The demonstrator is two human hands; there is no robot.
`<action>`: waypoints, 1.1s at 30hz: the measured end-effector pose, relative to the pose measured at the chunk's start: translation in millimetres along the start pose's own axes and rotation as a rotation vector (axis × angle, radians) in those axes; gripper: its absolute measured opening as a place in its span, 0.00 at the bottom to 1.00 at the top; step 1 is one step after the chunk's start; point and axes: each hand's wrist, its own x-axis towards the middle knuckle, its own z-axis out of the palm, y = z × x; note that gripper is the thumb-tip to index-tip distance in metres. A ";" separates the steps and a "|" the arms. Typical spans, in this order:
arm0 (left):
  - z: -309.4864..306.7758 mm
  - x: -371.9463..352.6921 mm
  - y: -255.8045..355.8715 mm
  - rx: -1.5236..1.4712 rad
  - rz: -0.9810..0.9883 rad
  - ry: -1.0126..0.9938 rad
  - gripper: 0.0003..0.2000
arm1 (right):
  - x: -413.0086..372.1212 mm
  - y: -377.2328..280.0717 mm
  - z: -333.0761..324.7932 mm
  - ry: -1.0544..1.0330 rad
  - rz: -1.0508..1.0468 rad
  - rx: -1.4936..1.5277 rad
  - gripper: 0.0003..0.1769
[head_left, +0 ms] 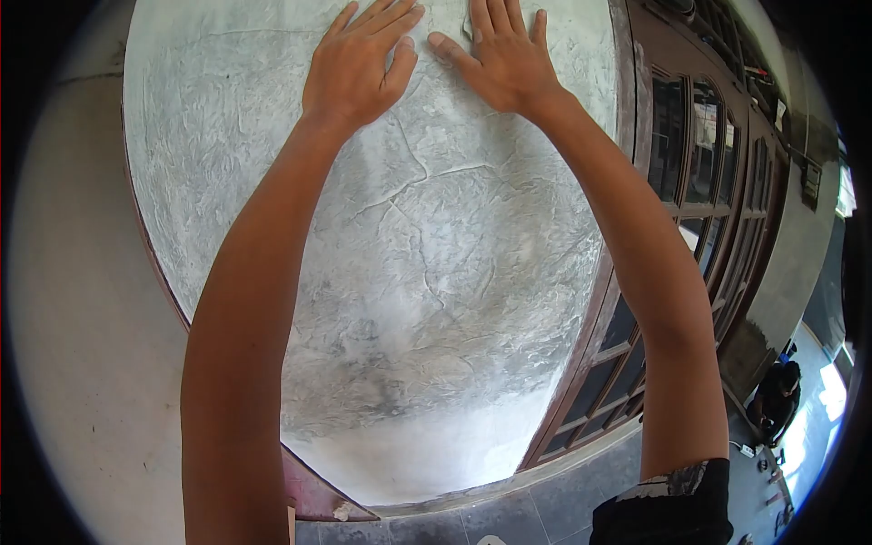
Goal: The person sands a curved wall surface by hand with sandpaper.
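Both arms reach up in front of a rough grey-white wall with raised cracks across its middle. My left hand lies at the wall near the top, fingers spread, nothing in it. To its right is my right hand, also spread on the wall surface, its thumb pointing toward the left thumb; a small dark edge shows beside its index finger, too small to make out. The two hands are a short gap apart. A black sleeve covers the upper right arm.
Brown wooden window frames with glass panes stand right of the wall. A plain wall is at the left. Below are grey floor tiles and a reddish panel. Another person in dark clothes is at the far right.
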 end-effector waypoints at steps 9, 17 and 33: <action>-0.3 1.0 -2.3 -0.017 0.009 -0.003 0.22 | 19.9 -7.1 -10.4 -0.096 0.012 -0.015 0.53; 0.0 -0.3 -2.0 -0.027 -0.006 0.044 0.22 | -62.8 -5.6 1.1 -0.010 -0.169 -0.030 0.54; 0.4 -0.3 -1.9 0.013 0.014 0.019 0.22 | 26.0 11.2 -8.3 -0.079 -0.043 -0.054 0.52</action>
